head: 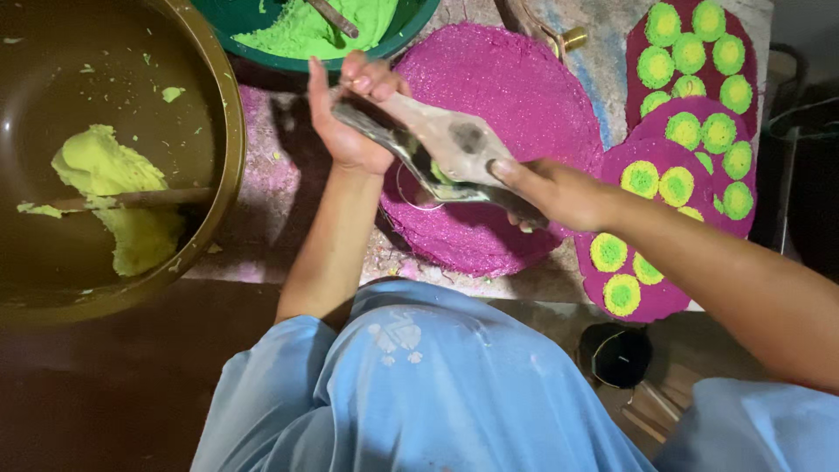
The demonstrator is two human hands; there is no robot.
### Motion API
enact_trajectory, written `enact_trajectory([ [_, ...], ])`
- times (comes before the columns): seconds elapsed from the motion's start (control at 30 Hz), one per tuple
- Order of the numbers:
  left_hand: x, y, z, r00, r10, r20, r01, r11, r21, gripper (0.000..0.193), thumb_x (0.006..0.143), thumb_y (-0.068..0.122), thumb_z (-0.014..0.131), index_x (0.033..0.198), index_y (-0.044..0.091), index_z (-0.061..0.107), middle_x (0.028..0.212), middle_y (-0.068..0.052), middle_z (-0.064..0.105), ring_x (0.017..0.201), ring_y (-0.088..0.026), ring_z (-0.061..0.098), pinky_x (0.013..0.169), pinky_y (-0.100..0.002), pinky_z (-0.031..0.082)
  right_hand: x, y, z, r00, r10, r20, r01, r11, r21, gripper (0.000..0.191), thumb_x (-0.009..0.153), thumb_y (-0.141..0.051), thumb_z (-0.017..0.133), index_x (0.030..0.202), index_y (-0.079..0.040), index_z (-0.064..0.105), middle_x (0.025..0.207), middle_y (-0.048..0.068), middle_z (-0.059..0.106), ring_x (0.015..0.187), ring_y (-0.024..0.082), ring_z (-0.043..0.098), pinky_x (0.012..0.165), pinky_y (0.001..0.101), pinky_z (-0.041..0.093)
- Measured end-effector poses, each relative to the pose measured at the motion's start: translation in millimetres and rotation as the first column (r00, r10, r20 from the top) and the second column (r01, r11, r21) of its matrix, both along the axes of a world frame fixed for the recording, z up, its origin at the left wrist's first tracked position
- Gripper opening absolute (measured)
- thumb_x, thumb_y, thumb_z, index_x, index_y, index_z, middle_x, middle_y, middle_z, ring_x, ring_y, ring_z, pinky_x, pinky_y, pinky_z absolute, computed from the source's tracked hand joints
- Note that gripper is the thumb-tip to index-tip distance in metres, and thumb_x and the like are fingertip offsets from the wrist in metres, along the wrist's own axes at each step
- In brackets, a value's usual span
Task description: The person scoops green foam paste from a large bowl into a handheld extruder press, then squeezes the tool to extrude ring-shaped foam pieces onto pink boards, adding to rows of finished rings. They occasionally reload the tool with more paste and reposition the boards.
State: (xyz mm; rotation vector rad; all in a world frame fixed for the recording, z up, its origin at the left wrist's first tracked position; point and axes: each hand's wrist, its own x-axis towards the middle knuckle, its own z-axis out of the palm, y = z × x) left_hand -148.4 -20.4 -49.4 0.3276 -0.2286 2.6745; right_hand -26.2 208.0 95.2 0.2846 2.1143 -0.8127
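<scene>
Knees in blue cloth (419, 385) sit below both hands. Left hand (350, 122) and right hand (546, 192) each clamp the press (446, 149); keep it level over the magenta disc (516, 96).

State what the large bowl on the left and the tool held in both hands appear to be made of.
Large bowl: probably plastic or enamelled metal; smooth olive-brown wall with a soft sheen. Tool in left hand and right hand: likely metal; grey, stained, shiny along its edge.

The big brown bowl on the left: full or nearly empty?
Nearly empty. The brown bowl holds only one lump of yellow-green paste with a stick lying in it; most of its inner wall is bare apart from small flecks.
</scene>
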Motion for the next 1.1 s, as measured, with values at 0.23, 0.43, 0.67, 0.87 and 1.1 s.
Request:
enact_trajectory([
  [0.23,1,-12,-17,0.998,0.064,0.010,-0.064,0.998,-0.027,0.044,0.103,0.059,0.046,0.090,0.017,0.052,0.079,0.005,0.049,0.076,-0.012,0.050,0.089,-0.033,0.051,-2,-27,-3,0.998,0.012,-0.059,-0.012,1.000,-0.002,0.078,0.095,-0.069,0.030,0.097,0.000,0.068,0.069,0.009,0.066,0.061,0.019,0.066,0.062,0.0368,0.056],
  [0.43,5,24,-24,0.990,0.075,0.120,-0.069,0.996,-0.053,0.036,0.101,0.051,0.048,0.084,0.019,0.048,0.074,0.005,0.046,0.074,-0.013,0.048,0.084,-0.036,0.052,1,-11,4,0.988,0.075,-0.134,-0.059,0.991,0.123,0.078,0.103,-0.062,0.034,0.088,0.007,0.067,0.066,0.012,0.062,0.061,0.023,0.064,0.065,0.0417,0.054],
  [0.67,-27,14,-14,0.995,0.093,-0.035,-0.098,0.982,-0.160,0.038,0.100,0.053,0.045,0.082,0.019,0.045,0.068,0.007,0.039,0.067,-0.013,0.044,0.075,-0.034,0.048,-5,-25,-5,0.931,0.055,-0.360,-0.016,0.994,0.111,0.059,0.100,-0.051,0.041,0.123,-0.003,0.065,0.061,0.012,0.060,0.058,0.026,0.063,0.063,0.0456,0.050],
  [0.87,-18,-12,-11,0.992,0.128,-0.016,-0.129,0.968,-0.215,0.041,0.101,0.054,0.043,0.080,0.019,0.043,0.066,0.007,0.039,0.064,-0.013,0.042,0.072,-0.033,0.044,-1,-35,-28,0.954,0.004,-0.301,-0.008,1.000,-0.011,0.064,0.102,-0.056,0.036,0.120,-0.003,0.066,0.061,0.009,0.059,0.056,0.020,0.061,0.058,0.0403,0.051],
  [1.1,22,-6,-32,0.991,-0.070,0.113,0.122,0.821,-0.558,0.060,0.093,0.059,0.046,0.107,0.007,0.072,0.098,-0.009,0.067,0.098,-0.021,0.064,0.094,-0.039,0.050,32,30,-30,0.983,-0.094,-0.160,0.078,0.992,-0.102,0.068,0.104,-0.061,0.038,0.094,0.002,0.063,0.064,0.007,0.056,0.056,0.017,0.052,0.052,0.0358,0.044],
])
